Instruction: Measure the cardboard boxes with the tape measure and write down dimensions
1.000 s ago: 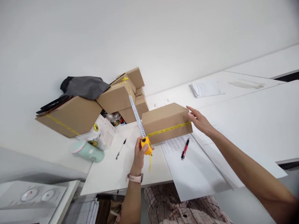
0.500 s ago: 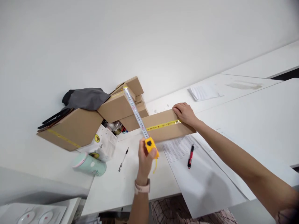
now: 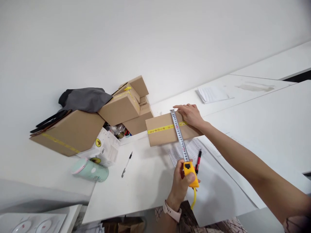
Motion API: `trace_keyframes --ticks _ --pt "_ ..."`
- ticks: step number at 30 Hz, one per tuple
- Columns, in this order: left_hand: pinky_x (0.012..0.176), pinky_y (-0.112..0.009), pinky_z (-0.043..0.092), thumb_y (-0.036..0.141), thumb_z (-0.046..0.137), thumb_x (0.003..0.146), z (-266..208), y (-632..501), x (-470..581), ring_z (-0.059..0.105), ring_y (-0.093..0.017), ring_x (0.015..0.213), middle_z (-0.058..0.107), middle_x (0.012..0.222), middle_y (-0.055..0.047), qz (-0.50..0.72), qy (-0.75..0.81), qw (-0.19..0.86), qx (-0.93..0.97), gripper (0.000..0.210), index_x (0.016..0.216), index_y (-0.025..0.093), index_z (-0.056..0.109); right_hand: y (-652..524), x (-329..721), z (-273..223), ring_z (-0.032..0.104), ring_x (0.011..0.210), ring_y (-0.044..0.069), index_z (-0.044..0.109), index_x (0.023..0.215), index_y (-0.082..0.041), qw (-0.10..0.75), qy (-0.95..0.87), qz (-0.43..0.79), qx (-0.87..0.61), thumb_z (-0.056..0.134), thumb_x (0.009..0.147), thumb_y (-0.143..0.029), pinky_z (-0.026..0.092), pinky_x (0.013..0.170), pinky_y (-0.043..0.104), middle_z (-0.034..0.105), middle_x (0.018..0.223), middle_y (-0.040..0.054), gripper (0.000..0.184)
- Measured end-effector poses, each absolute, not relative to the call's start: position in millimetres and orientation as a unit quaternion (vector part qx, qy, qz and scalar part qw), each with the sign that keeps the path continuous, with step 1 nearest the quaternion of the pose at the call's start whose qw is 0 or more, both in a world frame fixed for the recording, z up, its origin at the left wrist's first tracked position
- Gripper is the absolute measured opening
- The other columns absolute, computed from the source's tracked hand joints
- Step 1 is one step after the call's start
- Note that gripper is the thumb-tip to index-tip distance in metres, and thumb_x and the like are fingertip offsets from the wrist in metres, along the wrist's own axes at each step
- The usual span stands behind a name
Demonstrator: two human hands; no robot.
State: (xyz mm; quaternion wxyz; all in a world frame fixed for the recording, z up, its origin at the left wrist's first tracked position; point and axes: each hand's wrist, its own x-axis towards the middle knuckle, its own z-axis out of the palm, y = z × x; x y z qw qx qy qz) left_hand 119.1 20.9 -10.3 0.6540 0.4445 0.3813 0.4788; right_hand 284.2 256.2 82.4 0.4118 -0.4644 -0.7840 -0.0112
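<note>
My left hand (image 3: 179,186) is wrapped round a yellow tape measure (image 3: 191,177), thumb on top of its case. The drawn-out steel blade (image 3: 180,137) lies across the width of a flat cardboard box (image 3: 161,139) sealed with yellow printed tape. At the box's far edge is the blade's end hook. My right hand (image 3: 192,116) grips the box by that far edge, its index finger stretched out to the hook; whether it touches the hook I cannot tell. A yellow wrist strap (image 3: 193,199) dangles from the case.
Under the box and tape measure lie printed sheets (image 3: 213,187) with a red pen (image 3: 199,158). Left of them are a black-and-white pen (image 3: 126,164), a mint-green bottle (image 3: 93,171), a white carton (image 3: 109,147) and stacked cardboard boxes (image 3: 119,110). Papers (image 3: 213,94) lie by the wall.
My left hand has brought the tape measure right and towards me, so its blade now crosses the box. My right index finger has stretched out towards the blade's end.
</note>
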Motion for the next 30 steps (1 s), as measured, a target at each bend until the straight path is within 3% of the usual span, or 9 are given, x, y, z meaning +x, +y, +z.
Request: trace_keyframes --ticks 4,9,14,20,24,27,30 --pt "0.049 -0.022 0.053 0.062 0.084 0.070 -16 18 122 0.069 -0.016 0.076 0.061 0.129 -0.012 0.476 0.386 0.658 0.437 0.069 0.116 0.020 0.054 257 285 81 0.053 0.089 0.027 0.068 0.136 -0.032 0.388 -0.799 -0.048 -0.457 0.035 0.100 -0.017 0.031 0.085 0.043 0.075 0.103 0.0100 0.051" --pt "0.068 -0.031 0.063 0.059 0.085 0.071 -26 16 128 0.065 -0.014 0.079 0.063 0.123 -0.009 0.486 0.370 0.663 0.432 0.066 0.116 0.019 0.056 261 284 77 0.051 0.092 0.027 0.071 0.134 -0.036 0.368 -0.810 -0.070 -0.451 0.038 0.099 -0.012 0.029 0.084 0.042 0.074 0.112 0.0078 0.054" --pt "0.073 -0.032 0.061 0.059 0.085 0.070 -33 17 131 0.061 -0.013 0.077 0.063 0.105 -0.005 0.484 0.381 0.649 0.447 0.066 0.115 0.019 0.056 264 285 74 0.050 0.094 0.028 0.073 0.132 -0.036 0.365 -0.815 -0.086 -0.441 0.039 0.100 -0.015 0.029 0.083 0.043 0.074 0.115 0.0092 0.051" --pt "0.075 -0.032 0.057 0.057 0.087 0.069 -38 15 132 0.060 -0.018 0.089 0.065 0.115 -0.010 0.468 0.390 0.653 0.450 0.068 0.117 0.020 0.054 261 287 73 0.049 0.095 0.028 0.072 0.133 -0.037 0.369 -0.817 -0.080 -0.436 0.038 0.102 -0.018 0.029 0.084 0.044 0.074 0.115 0.0088 0.050" --pt "0.078 -0.036 0.057 0.054 0.089 0.068 -30 21 128 0.064 -0.019 0.086 0.064 0.116 -0.011 0.451 0.384 0.675 0.441 0.086 0.136 0.022 0.046 258 285 75 0.048 0.094 0.028 0.074 0.130 -0.035 0.375 -0.813 -0.070 -0.440 0.036 0.103 -0.018 0.028 0.084 0.044 0.074 0.112 0.0094 0.050" --pt "0.074 -0.037 0.058 0.053 0.088 0.070 -14 37 125 0.067 -0.020 0.083 0.064 0.116 -0.010 0.451 0.371 0.681 0.442 0.110 0.157 0.029 0.024 257 285 74 0.048 0.093 0.028 0.075 0.129 -0.034 0.384 -0.810 -0.063 -0.440 0.036 0.104 -0.020 0.028 0.084 0.045 0.074 0.111 0.0104 0.049" --pt "0.063 -0.034 0.057 0.055 0.084 0.073 1 56 125 0.066 -0.020 0.078 0.063 0.115 -0.009 0.465 0.357 0.673 0.452 0.110 0.160 0.030 0.021 255 285 73 0.048 0.094 0.029 0.073 0.133 -0.036 0.389 -0.808 -0.060 -0.438 0.037 0.103 -0.021 0.028 0.085 0.046 0.074 0.110 0.0104 0.049"
